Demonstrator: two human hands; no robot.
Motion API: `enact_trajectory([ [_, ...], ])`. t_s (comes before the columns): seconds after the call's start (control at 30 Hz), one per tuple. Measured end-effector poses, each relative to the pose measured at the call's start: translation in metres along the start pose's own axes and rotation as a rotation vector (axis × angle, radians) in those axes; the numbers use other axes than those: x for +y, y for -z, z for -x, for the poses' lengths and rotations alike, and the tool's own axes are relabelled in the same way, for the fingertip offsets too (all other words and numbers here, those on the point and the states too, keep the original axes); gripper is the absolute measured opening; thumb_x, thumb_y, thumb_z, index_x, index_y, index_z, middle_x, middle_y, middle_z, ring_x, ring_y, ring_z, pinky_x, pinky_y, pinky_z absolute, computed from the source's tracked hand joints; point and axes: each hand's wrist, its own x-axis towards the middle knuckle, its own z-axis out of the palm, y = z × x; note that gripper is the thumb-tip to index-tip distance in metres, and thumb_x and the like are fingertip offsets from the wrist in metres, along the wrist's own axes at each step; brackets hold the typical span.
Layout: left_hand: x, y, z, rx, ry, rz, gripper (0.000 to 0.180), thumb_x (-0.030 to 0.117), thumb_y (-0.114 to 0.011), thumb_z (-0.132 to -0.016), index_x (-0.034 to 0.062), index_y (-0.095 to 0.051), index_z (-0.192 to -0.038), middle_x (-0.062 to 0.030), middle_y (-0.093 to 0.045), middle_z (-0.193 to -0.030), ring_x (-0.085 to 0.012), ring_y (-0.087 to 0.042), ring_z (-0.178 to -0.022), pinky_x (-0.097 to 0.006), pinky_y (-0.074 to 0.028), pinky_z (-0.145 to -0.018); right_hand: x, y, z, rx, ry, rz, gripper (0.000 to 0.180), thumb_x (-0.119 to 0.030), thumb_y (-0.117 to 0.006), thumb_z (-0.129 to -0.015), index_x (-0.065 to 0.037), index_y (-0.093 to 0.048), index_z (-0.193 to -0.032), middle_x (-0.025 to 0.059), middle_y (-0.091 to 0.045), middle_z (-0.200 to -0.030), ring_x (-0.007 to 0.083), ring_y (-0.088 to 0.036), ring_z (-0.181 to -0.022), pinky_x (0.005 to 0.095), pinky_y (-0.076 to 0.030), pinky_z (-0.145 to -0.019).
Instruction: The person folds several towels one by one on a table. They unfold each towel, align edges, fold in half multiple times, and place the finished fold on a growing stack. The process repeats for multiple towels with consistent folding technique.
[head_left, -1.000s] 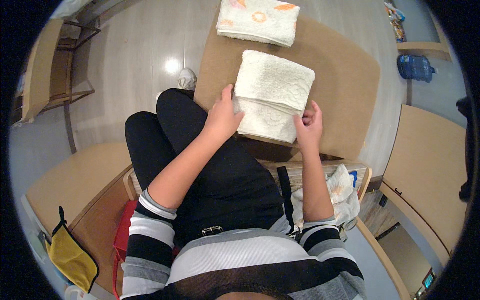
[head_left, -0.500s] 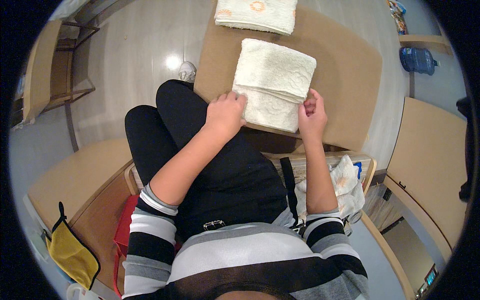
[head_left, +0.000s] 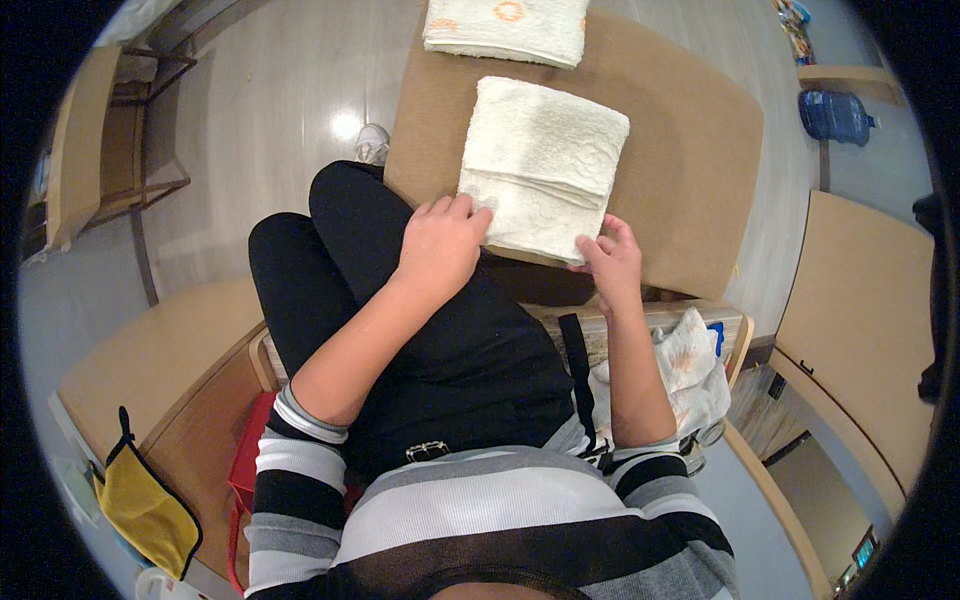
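1. A cream-white, rectangular terry towel [head_left: 550,135], folded in layers, lies flat near the middle of a brown, fabric-like padded surface [head_left: 690,180], its stepped fold edge running across it.
2. It should handle as light, soft and limp, not fragile, its nap giving good grip; loose layers could slide apart, so the near corners, with all plies taken together, seem the best hold.
3. The right hand [head_left: 612,262] pinches the near right corner, thumb on top.
4. The left hand [head_left: 440,240] rests at the near left edge, fingers close together; whether it pinches cannot be told.
5. Beyond, apart from it, lies a white folded towel with orange print [head_left: 507,35], cut by the view's upper edge.
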Motion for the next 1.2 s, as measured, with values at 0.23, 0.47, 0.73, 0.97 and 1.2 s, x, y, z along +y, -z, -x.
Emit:
enact_trajectory([
  [0.23, -0.006, 0.006, -0.001, -0.116, 0.051, 0.067, 0.014, 0.02, -0.072, -0.075, 0.0086, -0.068, -0.083, -0.0103, -0.061, -0.088, -0.0295, -0.062, -0.089, -0.04, -0.05, -0.078, 0.002, -0.005, 0.011, 0.364, 0.73, 1.045, 0.061, -0.02, -0.077, -0.073, -0.006, -0.05, -0.126, 0.0156, -0.059, -0.109, 0.037, -0.057, -0.1, 0.0457, -0.047, -0.083],
  [0.47, -0.02, 0.005, -0.03, 0.332, 0.086, 0.264, 0.024, 0.011, -0.074, -0.074, 0.008, -0.065, -0.096, -0.009, -0.06, -0.097, -0.0309, -0.058, -0.096, -0.04, -0.048, -0.084, 0.007, -0.032, 0.015, -0.133, 1.287, 1.056, 0.041, -0.014, -0.071, -0.072, -0.006, -0.06, -0.111, 0.0129, -0.057, -0.114, 0.0314, -0.055, -0.105, 0.0424, -0.043, -0.089],
  [0.73, -0.046, -0.009, -0.052, 0.33, -0.095, 0.203, 0.028, 0.012, -0.075, -0.072, 0.008, -0.067, -0.099, -0.0059, -0.061, -0.099, -0.0276, -0.058, -0.096, -0.038, -0.049, -0.083, 0.016, -0.076, -0.005, -0.15, 1.383, 1.12, 0.042, -0.006, -0.065, -0.068, -0.004, -0.061, -0.109, 0.0113, -0.057, -0.111, 0.0295, -0.056, -0.102, 0.0414, -0.045, -0.084],
  [0.97, -0.056, -0.014, -0.061, 0.312, -0.283, 0.209, 0.026, 0.015, -0.072, -0.073, 0.0079, -0.067, -0.097, -0.0038, -0.062, -0.1, -0.0245, -0.059, -0.097, -0.036, -0.049, -0.085, 0.004, -0.076, -0.012, -0.187, 1.324, 1.089, 0.042, -0.007, -0.066, -0.066, -0.003, -0.06, -0.107, 0.0105, -0.058, -0.107, 0.0291, -0.056, -0.097, 0.0402, -0.045, -0.081],
  [1.2, -0.053, -0.014, -0.062, 0.234, -0.247, 0.217, 0.025, 0.015, -0.071, -0.074, 0.0092, -0.067, -0.099, -0.0041, -0.063, -0.102, -0.0243, -0.059, -0.099, -0.036, -0.05, -0.087, 0.001, -0.077, -0.004, -0.17, 1.4, 1.192, 0.041, -0.011, -0.067, -0.066, -0.002, -0.06, -0.105, 0.0112, -0.058, -0.101, 0.0281, -0.057, -0.091, 0.0391, -0.045, -0.078],
])
